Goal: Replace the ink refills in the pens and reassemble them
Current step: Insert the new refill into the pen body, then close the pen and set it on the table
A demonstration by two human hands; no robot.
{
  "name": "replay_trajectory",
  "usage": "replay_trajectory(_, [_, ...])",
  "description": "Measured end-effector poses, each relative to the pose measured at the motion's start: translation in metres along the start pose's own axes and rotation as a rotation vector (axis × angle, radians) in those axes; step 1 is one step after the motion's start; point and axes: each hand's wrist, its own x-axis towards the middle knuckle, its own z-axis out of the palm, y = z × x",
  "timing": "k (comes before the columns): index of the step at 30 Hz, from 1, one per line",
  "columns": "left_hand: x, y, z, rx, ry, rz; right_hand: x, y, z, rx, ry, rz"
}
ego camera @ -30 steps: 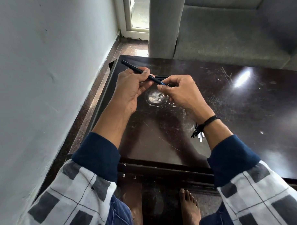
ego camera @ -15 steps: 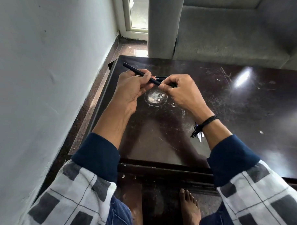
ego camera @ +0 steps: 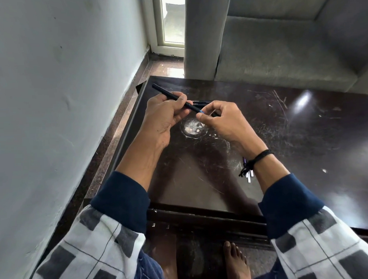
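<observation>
By the table's (ego camera: 304,156) left edge — open top rightward. Left hand (ego camera: 167,117) grips the pen (ego camera: 169,94), slanting far-left to near-right; right hand (ego camera: 220,121) pinches its blue-ringed end.

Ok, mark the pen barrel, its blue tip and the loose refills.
pen barrel (ego camera: 165,92): head view, far stretch of the shaft.
blue tip (ego camera: 201,111): head view, the coloured band.
loose refills (ego camera: 248,177): head view, white near ends.

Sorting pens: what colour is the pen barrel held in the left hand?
Pen barrel: black, blue at one end; head view.
</observation>
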Motion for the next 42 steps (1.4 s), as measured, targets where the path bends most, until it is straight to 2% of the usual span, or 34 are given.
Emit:
replay_trajectory(16, [-0.002,0.001,0.0,0.052,-0.065,-0.008,-0.003,-0.007,-0.001,0.023,-0.008,0.03])
replay_trajectory(24, [-0.002,0.001,0.0,-0.004,-0.029,-0.014,-0.004,-0.007,-0.004,0.093,-0.001,0.022])
replay_trajectory(27, [0.0,0.0,0.0,0.0,-0.008,-0.008,-0.002,-0.001,-0.006,-0.028,-0.033,0.021])
replay_trajectory(32, [-0.001,0.0,0.002,0.0,-0.005,-0.018,-0.005,0.004,-0.005,-0.416,-0.104,0.082])
replay_trajectory(42, [-0.002,0.0,0.001,0.006,-0.022,-0.036,-0.008,0.006,-0.003,-0.633,-0.195,0.139])
